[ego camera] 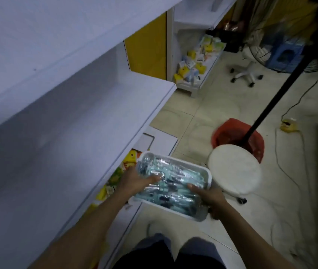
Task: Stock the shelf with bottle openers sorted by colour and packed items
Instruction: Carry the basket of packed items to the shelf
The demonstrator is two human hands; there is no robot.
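White tray (166, 209): is sitting low in front of the person's knees, just beside the edge of the bottom shelf; whether it is resting on the floor cannot be told.
Wrapped packs (175, 183): are filling the tray, with teal and dark pieces showing under shiny clear film; they are too blurred for their shape to be read.
Left grip (140, 180): is lying released on the packs at the tray's left side, fingers stretching flat across the film.
Right grip (211, 199): is grasping the tray's right rim, thumb lying over the packs and fingers curling under the edge.
Shelf unit (57, 113): its white boards are running along the left side.
Yellow packets (115, 177): are lying on the lowest level, just left of the tray.
Round stool (234, 169): its white seat is standing just right of the tray.
Red container (232, 133): is sitting behind the stool.
Black pole (270, 98): is rising out of the red container.
Small boxes (197, 61): yellow and blue, are lying heaped on a far low shelf.
Tiled floor (202, 117): is showing pale, with cables trailing at the right.
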